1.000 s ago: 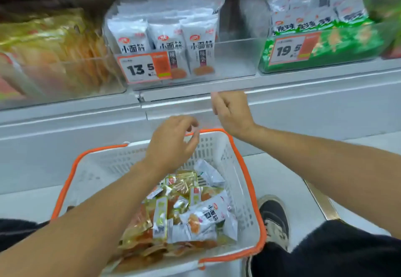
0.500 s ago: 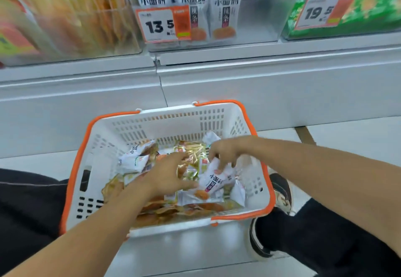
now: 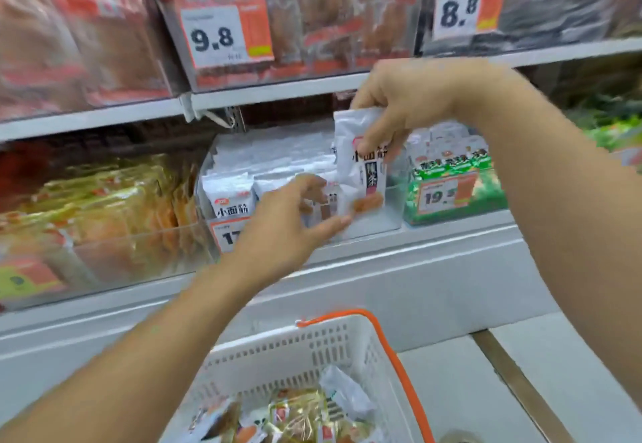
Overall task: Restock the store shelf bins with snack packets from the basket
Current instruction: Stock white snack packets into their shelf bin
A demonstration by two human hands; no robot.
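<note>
My right hand [image 3: 403, 105] pinches the top of a white snack packet [image 3: 364, 178] and holds it upright over the clear shelf bin [image 3: 385, 213] of matching white packets [image 3: 229, 196]. Just below, my left hand [image 3: 288, 230] reaches toward the bin front, its fingers extended and touching the packet's lower left corner. At the bottom of the view sits the white basket with an orange rim [image 3: 392, 349], with several gold and white snack packets [image 3: 302, 415] inside.
A bin of gold and orange packets [image 3: 104, 213] stands left of the white-packet bin, and a bin of green packets [image 3: 455, 185] stands to its right. The shelf above carries red packets behind price tags 9.8 [image 3: 212, 38] and 8.8 [image 3: 458, 11]. Grey floor lies at the lower right.
Both hands have left the basket and risen to the shelf. My right hand has lifted a white packet out of the basket up to the bin. The view has tilted upward.
</note>
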